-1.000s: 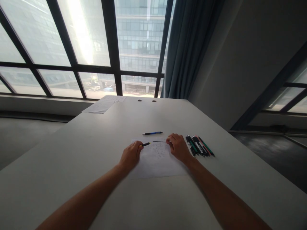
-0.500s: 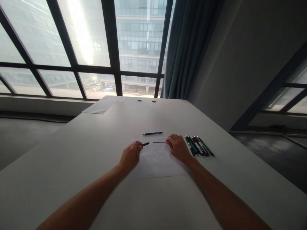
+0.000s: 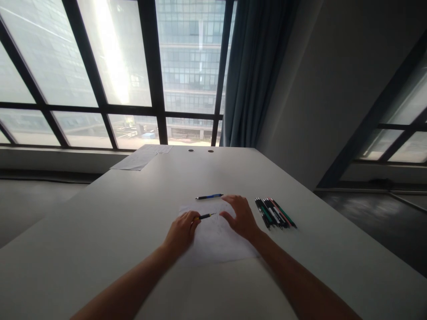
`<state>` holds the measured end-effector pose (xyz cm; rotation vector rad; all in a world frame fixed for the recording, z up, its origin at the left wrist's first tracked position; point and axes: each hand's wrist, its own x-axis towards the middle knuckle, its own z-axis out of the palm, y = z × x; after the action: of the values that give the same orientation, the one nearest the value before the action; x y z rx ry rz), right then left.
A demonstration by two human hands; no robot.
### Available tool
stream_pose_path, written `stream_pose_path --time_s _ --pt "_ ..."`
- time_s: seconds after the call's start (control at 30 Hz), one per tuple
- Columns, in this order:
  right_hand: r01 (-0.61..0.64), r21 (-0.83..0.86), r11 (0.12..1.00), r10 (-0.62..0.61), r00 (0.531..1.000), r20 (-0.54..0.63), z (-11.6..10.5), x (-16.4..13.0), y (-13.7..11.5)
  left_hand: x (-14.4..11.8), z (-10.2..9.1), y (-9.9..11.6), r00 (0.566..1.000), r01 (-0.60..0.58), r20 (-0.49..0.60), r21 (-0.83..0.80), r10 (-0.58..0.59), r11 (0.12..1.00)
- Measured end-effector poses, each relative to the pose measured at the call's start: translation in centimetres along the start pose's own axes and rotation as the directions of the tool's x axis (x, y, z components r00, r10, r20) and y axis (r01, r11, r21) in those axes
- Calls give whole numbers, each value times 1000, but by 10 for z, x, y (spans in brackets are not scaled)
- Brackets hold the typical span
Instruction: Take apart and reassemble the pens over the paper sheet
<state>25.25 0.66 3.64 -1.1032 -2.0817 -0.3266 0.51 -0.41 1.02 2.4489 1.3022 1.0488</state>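
My left hand [image 3: 183,229] is closed around a black pen [image 3: 204,216] with yellow parts. A thin tip sticks out of the pen's right end, pointing at my right hand [image 3: 240,216]. That hand is open, thumb and fingers apart, just right of the tip, and I see nothing in it. Both hands are over a white sheet of paper [image 3: 220,246] with faint grey marks. A blue and black pen [image 3: 209,196] lies beyond the sheet, close to my right fingertips.
Several pens and pencils [image 3: 275,213], black, green, white and red, lie side by side to the right. More paper sheets [image 3: 133,159] rest at the far left of the white table [image 3: 187,175]. Two round fittings [image 3: 211,151] sit near its far edge.
The thin dark rod my right hand was pinching is no longer in its fingers, which have spread. A thin tip now shows at the left hand's pen. The view has tilted up slightly.
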Motion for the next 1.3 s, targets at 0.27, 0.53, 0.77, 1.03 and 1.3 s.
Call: stream_pose_path --time_s 0.27,0.53,0.77,1.03,1.3 --pt "-396 -381 836 474 870 136 5 -9 37 1 3 -4 996 93 -4 -36 -93 995" --pt "-456 -419 785 577 785 225 9 -9 39 2 7 -7 992 114 47 6 -114 993" --pt "-174 -119 978 192 968 162 8 -7 20 2 4 -4 982 157 98 50 -162 986" --pt "109 -17 994 -108 993 37 9 -5 2 2 2 -3 979 159 117 67 -166 985" --pt "141 -53 989 -139 989 50 11 -3 -4 3 1 -2 984 134 106 69 -141 989"
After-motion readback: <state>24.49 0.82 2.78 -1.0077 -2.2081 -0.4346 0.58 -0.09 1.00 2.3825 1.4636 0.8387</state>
